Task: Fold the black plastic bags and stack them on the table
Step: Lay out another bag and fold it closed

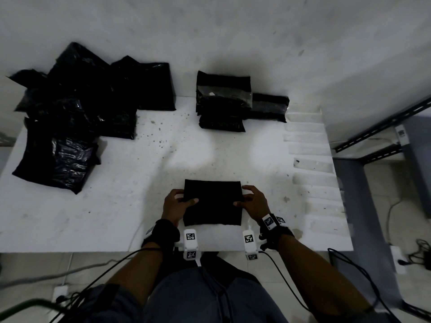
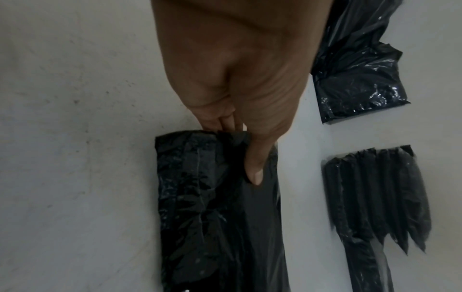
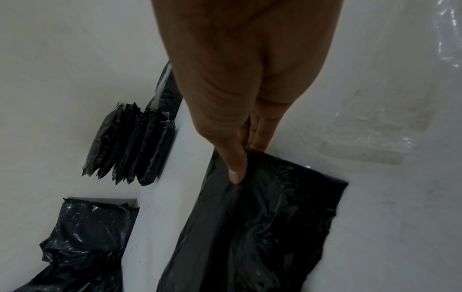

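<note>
A folded black plastic bag [image 1: 212,202] lies near the front edge of the white table [image 1: 130,206]. My left hand [image 1: 178,202] pinches its left edge, thumb on top and fingers underneath, as the left wrist view shows on the bag [image 2: 212,207]. My right hand [image 1: 250,201] pinches the right edge the same way, thumb pressed on the bag [image 3: 262,227]. A stack of folded black bags [image 1: 222,101] sits at the back centre. A loose heap of unfolded black bags [image 1: 74,113] covers the back left.
Several clear plastic sleeves [image 1: 312,164] lie in a column along the table's right side. A grey metal shelf frame [image 1: 382,136] stands to the right. Cables [image 1: 349,264] trail over the floor below the table's front edge.
</note>
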